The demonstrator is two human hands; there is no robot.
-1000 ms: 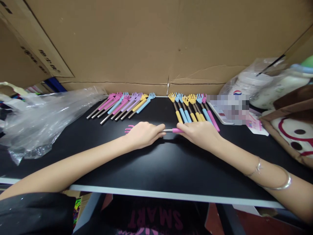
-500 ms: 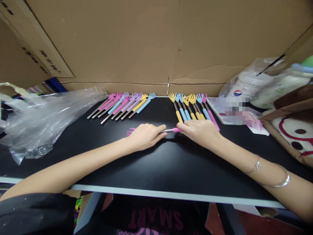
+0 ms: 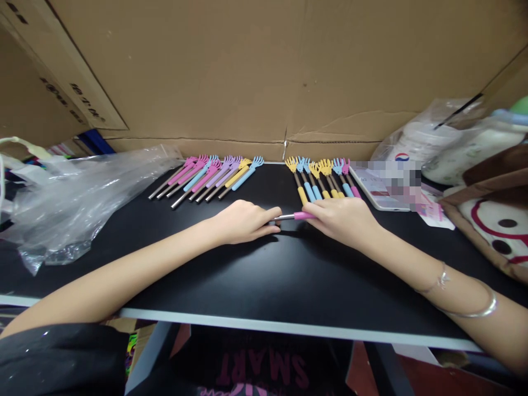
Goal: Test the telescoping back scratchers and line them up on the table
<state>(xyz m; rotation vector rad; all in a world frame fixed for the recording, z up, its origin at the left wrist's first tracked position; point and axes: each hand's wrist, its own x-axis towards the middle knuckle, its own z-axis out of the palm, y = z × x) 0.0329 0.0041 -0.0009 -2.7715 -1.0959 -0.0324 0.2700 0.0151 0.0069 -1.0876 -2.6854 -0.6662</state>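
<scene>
Between my two hands a back scratcher with a pink grip [image 3: 303, 215] and a shiny metal rod is held level above the black table. My left hand [image 3: 245, 221] is closed around its rod end, and the claw is hidden there. My right hand [image 3: 340, 220] is closed on the pink grip. Behind my left hand lies a row of back scratchers [image 3: 202, 181] with claws in pink, blue, purple and yellow and bare rod ends toward me. Just beyond my right hand is a second group of back scratchers [image 3: 325, 179], coloured grips toward me, partly covered by that hand.
A clear plastic bag [image 3: 82, 203] lies crumpled at the left. To the right are a phone-like white device [image 3: 379, 192], a bagged cup [image 3: 424, 143] and a brown plush-like bag [image 3: 490, 220]. A cardboard wall [image 3: 247, 71] closes off the back of the black table [image 3: 264, 286].
Both hands have shifted slightly away from me with the back scratcher. The pink claw that showed past my left hand is now out of sight.
</scene>
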